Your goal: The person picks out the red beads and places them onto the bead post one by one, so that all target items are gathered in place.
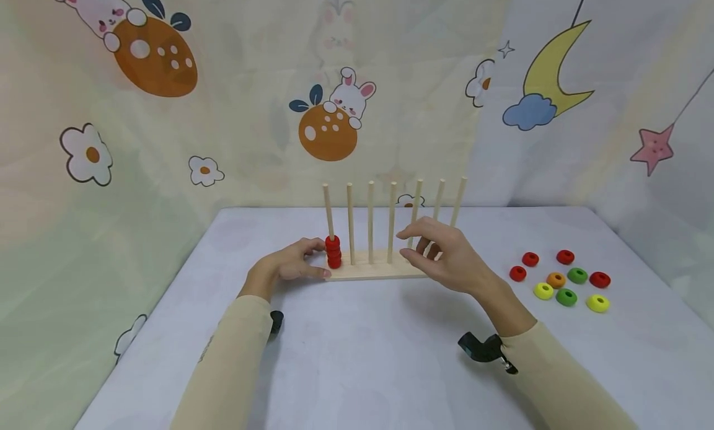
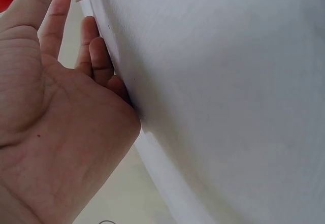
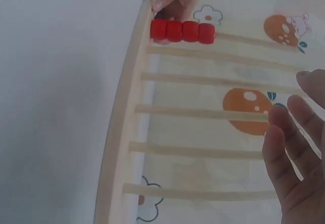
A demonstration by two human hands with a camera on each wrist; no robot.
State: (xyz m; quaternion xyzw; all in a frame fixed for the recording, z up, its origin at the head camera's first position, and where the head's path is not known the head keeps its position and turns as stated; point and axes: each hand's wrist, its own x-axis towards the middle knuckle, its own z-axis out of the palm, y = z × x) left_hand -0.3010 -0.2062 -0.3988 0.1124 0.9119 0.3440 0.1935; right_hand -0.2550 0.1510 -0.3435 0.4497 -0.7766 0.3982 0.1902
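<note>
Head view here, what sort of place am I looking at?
Probably an indoor tabletop play or filming corner: a white-topped table stands before a backdrop printed with cartoon rabbits, and it bears a wooden peg rack and loose colored beads.

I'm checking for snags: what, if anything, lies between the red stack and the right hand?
Three bare pegs stand between the red stack and the right hand, as the head view shows.

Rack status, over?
Left hand holds left end of pale wooden rack; right hand empty. Four red round beads on leftmost wooden peg. Right hand partly hides rightmost pegs.
</note>
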